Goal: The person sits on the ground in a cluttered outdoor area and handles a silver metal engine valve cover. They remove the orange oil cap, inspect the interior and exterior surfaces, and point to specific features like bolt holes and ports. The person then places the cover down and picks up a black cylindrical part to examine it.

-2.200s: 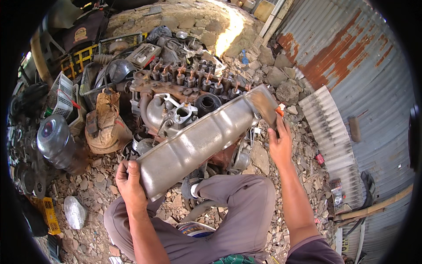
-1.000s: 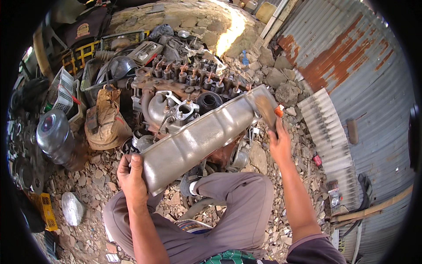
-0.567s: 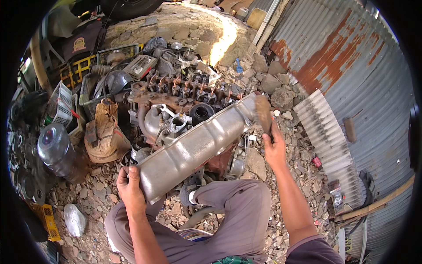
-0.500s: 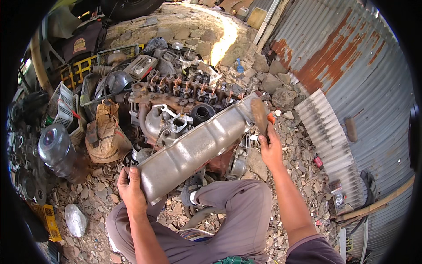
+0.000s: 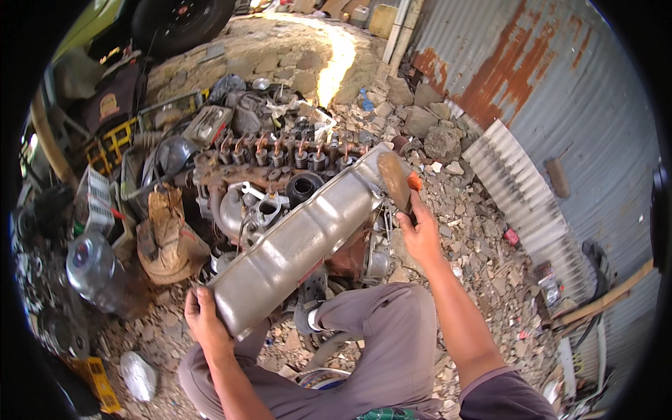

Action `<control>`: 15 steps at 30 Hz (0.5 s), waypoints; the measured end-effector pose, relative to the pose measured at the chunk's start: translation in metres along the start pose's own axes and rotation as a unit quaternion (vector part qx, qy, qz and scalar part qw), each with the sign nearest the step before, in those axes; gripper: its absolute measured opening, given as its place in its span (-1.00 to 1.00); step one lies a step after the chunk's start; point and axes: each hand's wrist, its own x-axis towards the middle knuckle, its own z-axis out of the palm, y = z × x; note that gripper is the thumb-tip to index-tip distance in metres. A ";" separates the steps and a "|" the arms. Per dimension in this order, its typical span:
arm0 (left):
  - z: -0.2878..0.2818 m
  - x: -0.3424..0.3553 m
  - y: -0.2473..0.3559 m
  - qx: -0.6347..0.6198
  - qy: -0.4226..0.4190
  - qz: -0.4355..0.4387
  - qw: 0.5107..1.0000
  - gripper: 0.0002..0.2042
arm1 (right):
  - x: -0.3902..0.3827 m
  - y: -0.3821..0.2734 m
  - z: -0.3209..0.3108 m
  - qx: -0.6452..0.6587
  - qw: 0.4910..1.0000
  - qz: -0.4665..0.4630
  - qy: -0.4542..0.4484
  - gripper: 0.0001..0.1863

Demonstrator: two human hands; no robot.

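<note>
The long grey metal cover point(image 5: 297, 241) lay slantwise across the centre of the frame, its near end low and left of centre, its far end higher and to the right; the left hand point(image 5: 210, 325) gripped the near end, thumb on top at the edge and fingers curled out of sight; the right hand point(image 5: 422, 238), right of centre, was closed around a brown brush-like tool point(image 5: 395, 178), whose blurred head stood against the far end of the cover; an orange patch point(image 5: 415, 181) showed just beside its fingers.

Beyond the cover, above the centre of the frame, sat a rusty engine point(image 5: 245, 173) with a row of coil springs point(image 5: 278, 155) along its top; a black round opening point(image 5: 304, 187) showed between the springs and the cover; at left of the frame a worn brown sack point(image 5: 175, 241) stood near a clear plastic bottle point(image 5: 94, 262), with a white basket point(image 5: 96, 203) above the bottle; a yellow crate point(image 5: 103, 385) lay at the lower left.

The person's trousered legs point(image 5: 392, 329) were bent at the lower centre over stony ground point(image 5: 483, 287); a rust-streaked corrugated wall point(image 5: 588, 126) filled the upper right, a pale corrugated sheet point(image 5: 525, 199) leaning beside it; a large tyre point(image 5: 178, 24) showed at the upper left.
</note>
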 end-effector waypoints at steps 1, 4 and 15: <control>-0.001 -0.002 0.000 -0.006 -0.003 -0.004 1.000 -0.67 | -0.003 -0.001 0.008 -0.005 1.000 -0.001 0.011 -0.41; -0.001 -0.001 0.002 -0.015 -0.010 -0.009 1.000 -0.69 | -0.035 -0.002 0.014 -0.004 0.994 0.108 -0.017 -0.39; -0.008 0.003 -0.004 -0.021 -0.019 -0.010 1.000 -0.61 | -0.028 -0.018 0.062 0.215 0.963 0.146 0.071 -0.44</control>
